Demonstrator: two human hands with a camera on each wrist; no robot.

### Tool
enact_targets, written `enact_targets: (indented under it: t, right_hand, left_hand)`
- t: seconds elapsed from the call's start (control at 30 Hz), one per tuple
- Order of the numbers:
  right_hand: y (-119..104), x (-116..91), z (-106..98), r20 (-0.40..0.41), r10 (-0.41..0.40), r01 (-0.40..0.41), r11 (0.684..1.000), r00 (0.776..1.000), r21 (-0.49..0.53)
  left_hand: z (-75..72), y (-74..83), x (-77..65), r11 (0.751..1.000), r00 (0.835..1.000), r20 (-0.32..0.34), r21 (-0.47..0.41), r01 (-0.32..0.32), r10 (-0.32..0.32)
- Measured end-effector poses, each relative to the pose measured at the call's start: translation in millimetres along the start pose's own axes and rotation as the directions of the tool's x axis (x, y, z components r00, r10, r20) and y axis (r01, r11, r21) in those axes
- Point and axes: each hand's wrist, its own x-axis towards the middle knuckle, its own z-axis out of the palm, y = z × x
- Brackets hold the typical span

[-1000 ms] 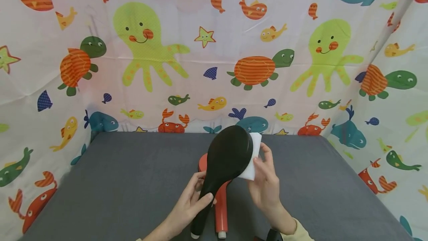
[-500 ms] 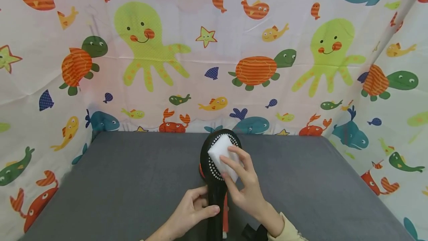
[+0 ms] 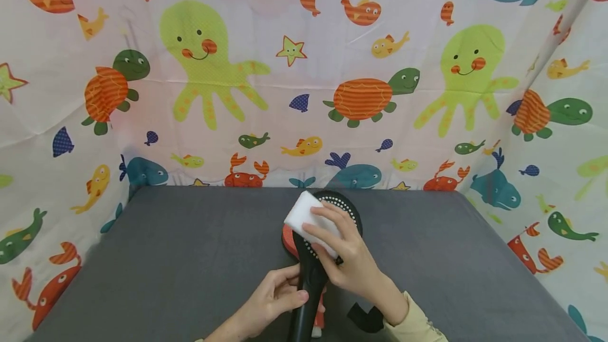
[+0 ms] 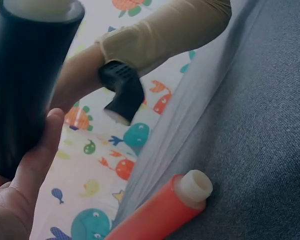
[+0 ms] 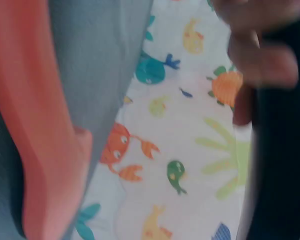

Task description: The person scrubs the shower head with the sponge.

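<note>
My left hand (image 3: 271, 300) grips the handle of a black hairbrush (image 3: 311, 278), whose round head is turned bristles up, with white-tipped bristles. In my right hand (image 3: 353, 252) is a white sponge (image 3: 302, 211), pinched by the fingertips over the left part of the bristle face. The sponge hides part of the bristles. The left wrist view gives the black handle (image 4: 25, 85) close up, thumb along it. Beneath the black brush lies a coral-red hairbrush (image 3: 288, 239) on the table, mostly covered in the head view; its handle (image 4: 160, 212) ends in a whitish tip.
A grey cloth covers the table (image 3: 190, 257). Behind and at both sides hangs a white curtain (image 3: 275, 104) printed with sea animals. A black strap-like piece (image 3: 366, 318) sits by my right wrist.
The black brush has turned from showing its smooth back to showing its bristles. My right hand has brought the sponge from its right edge across the bristle face to the left.
</note>
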Motion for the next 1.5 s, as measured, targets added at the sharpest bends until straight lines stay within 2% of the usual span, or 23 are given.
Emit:
enact_targets:
  t: [0.1, 0.23, 0.3, 0.4, 0.5, 0.6, 0.7, 0.77, 0.83, 0.97, 1.07, 1.2, 1.33, 1.4, 1.5]
  right_hand:
    - [9.9, 2.4, -6.0, -0.064, 0.111, -0.116, 0.99, 0.992, -0.078]
    - [19.6, -5.8, -11.7, -0.149, 0.246, -0.267, 0.954, 0.958, -0.139]
    - [18.5, -12.8, -11.4, -0.162, 0.281, -0.304, 0.942, 0.946, -0.14]
    - [8.4, -21.1, -6.4, -0.127, 0.269, -0.283, 0.953, 0.955, -0.107]
    - [-6.1, -22.7, 0.9, -0.045, 0.208, -0.21, 0.977, 0.977, -0.034]
    - [-14.4, -16.2, 6.2, 0.033, 0.135, -0.135, 0.991, 0.99, 0.019]
    - [-9.9, -5.4, 6.4, 0.062, 0.112, -0.111, 0.994, 0.992, -0.007]
    - [-0.1, 0.8, 3.2, 0.036, 0.133, -0.131, 0.99, 0.991, -0.046]
    - [10.9, 3.2, -2.3, -0.016, 0.183, -0.184, 0.979, 0.983, -0.092]
    - [22.6, -5.7, -13.4, -0.111, 0.3, -0.314, 0.939, 0.947, -0.141]
    - [14.7, -18.4, -14.7, -0.104, 0.343, -0.355, 0.924, 0.934, -0.145]
    - [-6.8, -25.4, -6.3, -0.047, 0.301, -0.304, 0.95, 0.952, -0.065]
    - [-21.0, -17.5, 3.8, 0.027, 0.202, -0.203, 0.979, 0.979, 0.016]
    - [-20.0, -10.4, 6.1, 0.066, 0.172, -0.174, 0.985, 0.983, 0.021]
    - [-8.4, 0.4, 4.8, 0.086, 0.185, -0.184, 0.983, 0.979, -0.021]
  left_hand:
    - [1.5, 0.0, 0.6, 0.999, 0.998, -0.021, -0.001, 0.054, -0.054]
    - [2.5, 1.5, 0.5, 0.999, 0.997, -0.073, 0.003, 0.039, -0.038]
    - [1.4, 3.1, 0.5, 1.0, 0.995, -0.095, 0.007, -0.007, 0.007]
    - [-1.6, 4.9, 0.5, 0.998, 0.991, -0.114, 0.016, -0.067, 0.068]
    - [-4.3, 4.2, 0.3, 0.997, 0.991, -0.105, 0.017, -0.077, 0.079]
    - [-4.6, 1.9, -0.2, 1.0, 0.998, -0.064, -0.007, -0.025, 0.024]
    - [-3.1, -2.0, -0.1, 0.999, 1.0, 0.0, -0.036, 0.023, -0.023]
    - [-1.5, -3.2, 0.1, 0.997, 0.998, 0.023, -0.052, 0.054, -0.053]
    - [-0.1, -2.2, 0.2, 0.996, 0.997, 0.012, -0.049, 0.074, -0.074]
    - [0.0, 3.0, 0.1, 0.997, 0.996, -0.054, -0.039, 0.069, -0.071]
    - [-2.1, 4.6, -0.7, 1.0, 0.997, -0.072, -0.022, -0.022, 0.02]
    - [-5.0, 3.0, -1.1, 0.994, 0.992, -0.062, 0.0, -0.107, 0.107]
    - [-5.0, 1.1, -0.9, 0.998, 0.997, -0.054, 0.008, -0.057, 0.057]
    - [-3.9, 0.5, -0.9, 1.0, 0.999, -0.039, -0.011, -0.003, 0.003]
    - [-1.4, -0.5, -0.7, 0.998, 0.999, -0.007, -0.043, 0.054, -0.054]
